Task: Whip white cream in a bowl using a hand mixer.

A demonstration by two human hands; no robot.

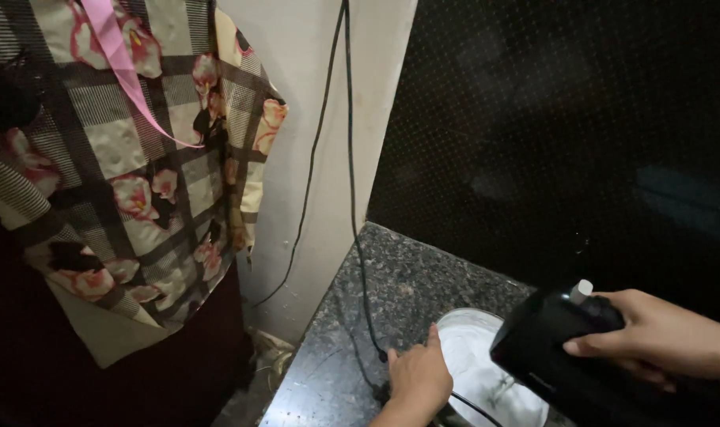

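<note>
A home kitchen: speckled granite counter point(392, 292), dark tiled wall point(566, 134), a black hand mixer point(558, 356) over a bowl point(475, 356), and floral cloth point(130, 174) hanging beside.

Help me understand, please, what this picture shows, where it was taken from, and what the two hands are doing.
There is only one picture, taken by a camera worn on a person's head, looking down at that person's own bare hands. No machine arm is involved.

The right hand grips a black electric hand mixer by its handle. The mixer's metal beaters hang down into a round bowl holding a white mixture. The left hand rests on the bowl's near rim.

The bowl stands on a dark speckled stone counter in a corner. Behind it is a dark, glossy wall panel. Thin black cords run down the pale wall to the counter beside the bowl. On the left hangs a checked cloth with pink flowers.
</note>
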